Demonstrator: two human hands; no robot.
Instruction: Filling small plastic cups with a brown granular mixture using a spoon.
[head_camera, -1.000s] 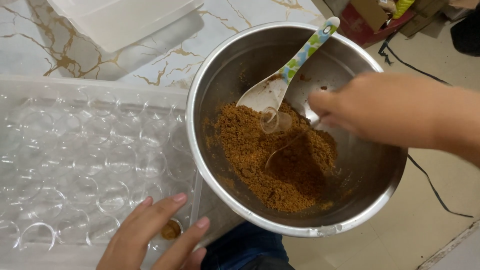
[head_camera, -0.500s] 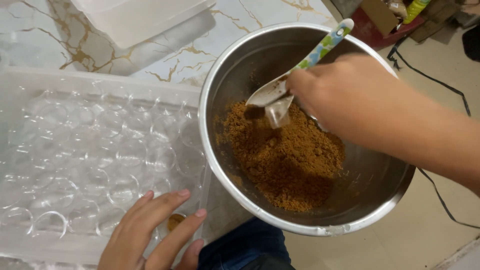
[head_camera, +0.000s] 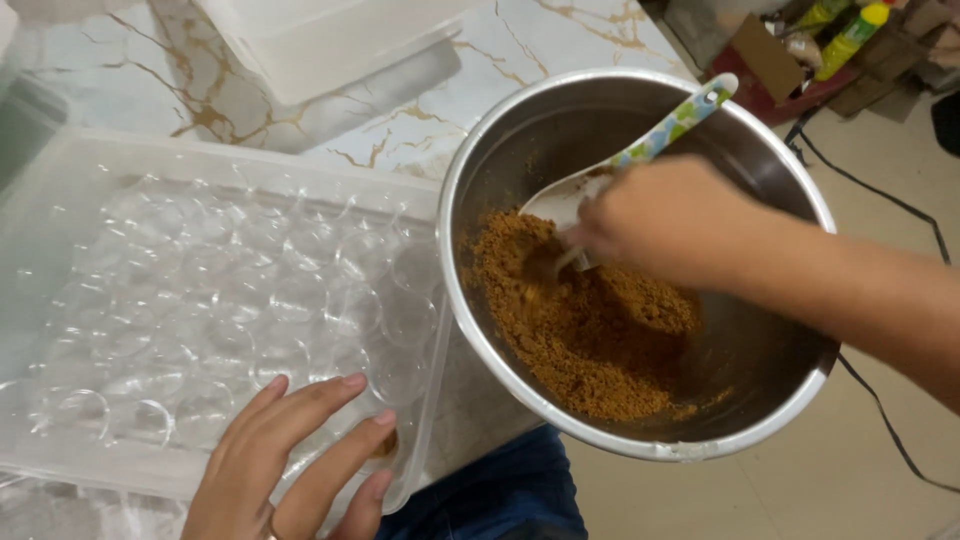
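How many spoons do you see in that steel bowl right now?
1. The spoon leans against the far side of the steel bowl, scoop in the brown powder, partly behind the right hand.

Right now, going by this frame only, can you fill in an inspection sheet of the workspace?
Surface: white marble-patterned table with gold veins.
Job's things: steel bowl of brown crumbly mix; patterned spoon in it; clear tray of small round cups.
Clutter: translucent plastic container behind the tray.
Hands: left hand flat on the tray's near corner; right hand holds the spoon in the mix.
Cables: black cable on the floor.
Surroundings: cardboard and bottles on the tan floor.
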